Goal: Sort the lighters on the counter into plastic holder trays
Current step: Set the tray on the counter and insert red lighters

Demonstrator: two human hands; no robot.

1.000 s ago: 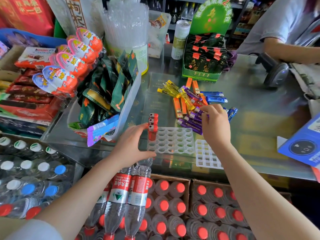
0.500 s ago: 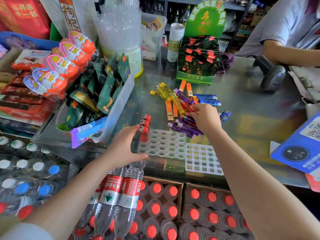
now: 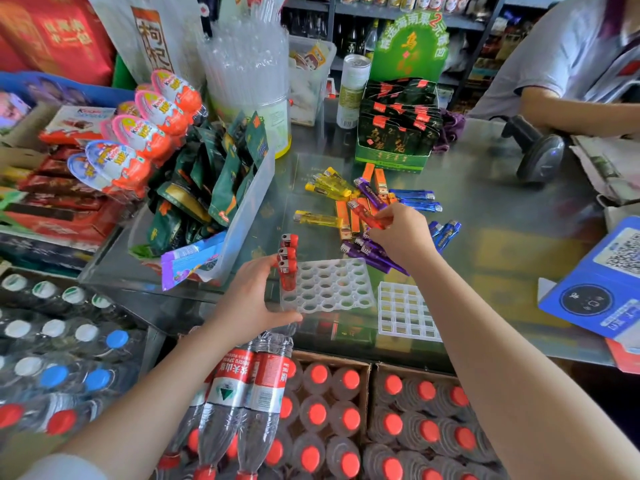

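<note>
Now, from the head view, my right hand (image 3: 403,237) has its fingers pinched around a red lighter (image 3: 369,216), lifted over the loose pile of lighters (image 3: 363,202) in the middle of the desk (image 3: 502,237). My left hand (image 3: 249,303) grips the near left corner of the round-hole tray (image 3: 329,285) at the desk's near edge, thumb under, fingers curled over. Three red lighters (image 3: 287,261) stand upright in its left column. A square-cell tray (image 3: 405,311) lies just beside it on the right.
</note>
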